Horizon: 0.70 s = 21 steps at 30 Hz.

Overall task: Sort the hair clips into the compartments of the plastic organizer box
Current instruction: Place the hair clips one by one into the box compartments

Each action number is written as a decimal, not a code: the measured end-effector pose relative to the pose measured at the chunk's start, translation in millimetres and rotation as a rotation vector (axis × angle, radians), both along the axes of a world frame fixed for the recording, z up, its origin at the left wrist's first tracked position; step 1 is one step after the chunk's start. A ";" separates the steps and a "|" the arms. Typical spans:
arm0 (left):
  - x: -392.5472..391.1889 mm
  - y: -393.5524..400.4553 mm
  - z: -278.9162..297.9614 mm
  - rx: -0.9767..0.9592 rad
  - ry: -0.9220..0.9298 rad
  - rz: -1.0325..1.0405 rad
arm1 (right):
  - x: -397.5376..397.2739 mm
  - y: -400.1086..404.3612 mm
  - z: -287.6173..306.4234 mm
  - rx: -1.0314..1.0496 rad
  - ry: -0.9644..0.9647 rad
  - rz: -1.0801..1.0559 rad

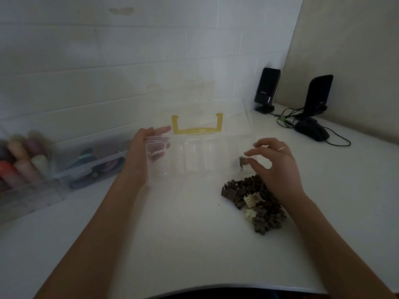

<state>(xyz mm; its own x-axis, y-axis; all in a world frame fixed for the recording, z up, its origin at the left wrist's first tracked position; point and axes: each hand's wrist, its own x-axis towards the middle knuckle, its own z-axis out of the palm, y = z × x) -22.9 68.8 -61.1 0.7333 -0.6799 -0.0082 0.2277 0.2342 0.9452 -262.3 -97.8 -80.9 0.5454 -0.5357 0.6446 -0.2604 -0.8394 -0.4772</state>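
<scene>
A person's two bare arms reach forward over a white table [172, 234], seen from a head-worn camera in dim light; between the hands sits a clear plastic organizer box [200, 160] with its lid tipped back and a yellow handle [197, 128] showing just beyond the fingertips. The left hand [142, 152] steadies the box's left end, thumb and fingers wrapped round that wall; the right hand [274, 160] hovers at the box's right end, thumb and forefinger pinching a single brown hair clip [243, 161] just at the rightmost compartment, the other fingers loosely spread. Whether the clip is above the rim or already inside cannot be told. Directly under the right wrist lies the pile of hair clips [254, 201], mostly brown with a few cream ones on top; it looks large and barely touched. The compartments appear bare as far as the clear plastic allows; so the sorting seems only just begun, with nearly the whole pile left. Well beyond the left hand stands another clear container [71, 165] of blurred coloured items; beyond the right hand, two black speakers [267, 89] and a mouse [312, 131].
</scene>
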 end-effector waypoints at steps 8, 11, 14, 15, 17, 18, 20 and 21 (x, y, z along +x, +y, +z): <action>0.8 -1.5 -0.9 0.016 -0.008 0.030 | -18.9 0.0 16.3 0.281 0.163 0.220; 1.2 -2.5 -2.6 0.001 -0.001 0.055 | -17.7 -1.0 13.2 0.230 0.333 0.230; -2.7 -5.2 -1.8 -0.017 -0.018 0.097 | -14.4 0.6 9.6 0.147 0.484 0.165; -4.3 -6.1 -0.7 -0.019 -0.020 0.103 | -13.8 1.4 8.8 0.145 0.510 0.163; -5.3 -7.0 -0.3 -0.022 -0.020 0.108 | -12.5 3.2 8.7 0.164 0.538 0.183; -4.9 -7.0 -0.6 -0.022 -0.021 0.110 | -11.8 3.6 8.7 0.177 0.540 0.196; -3.3 -7.0 -1.5 -0.011 -0.025 0.121 | -10.3 3.9 8.9 0.197 0.516 0.215; -2.6 -7.2 -2.2 -0.005 -0.023 0.124 | -9.8 3.5 9.1 0.211 0.484 0.229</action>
